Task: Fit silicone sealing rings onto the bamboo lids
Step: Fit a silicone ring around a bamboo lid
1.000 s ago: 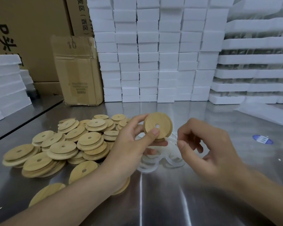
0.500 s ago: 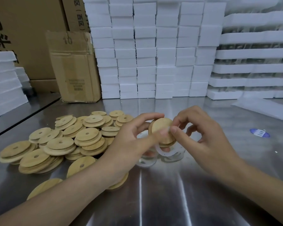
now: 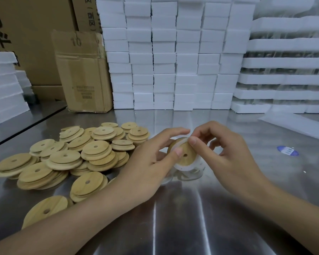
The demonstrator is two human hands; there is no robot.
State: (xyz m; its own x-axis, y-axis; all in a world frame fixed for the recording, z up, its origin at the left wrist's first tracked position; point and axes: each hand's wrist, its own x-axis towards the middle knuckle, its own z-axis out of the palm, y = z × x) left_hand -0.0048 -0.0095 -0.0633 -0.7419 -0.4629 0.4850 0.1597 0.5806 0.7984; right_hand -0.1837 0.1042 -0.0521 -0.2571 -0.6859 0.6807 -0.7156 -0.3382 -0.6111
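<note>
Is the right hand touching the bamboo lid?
Touching. The head view shows the right hand with its thumb tip pressed on the top edge of the bamboo lid.

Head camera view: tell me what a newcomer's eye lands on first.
First, the two hands at centre: the left hand and right hand together hold one bamboo lid, with a whitish ring showing at its lower edge. Next, the heap of bamboo lids on the metal table to the left. Behind, a wall of white foam blocks.
</note>
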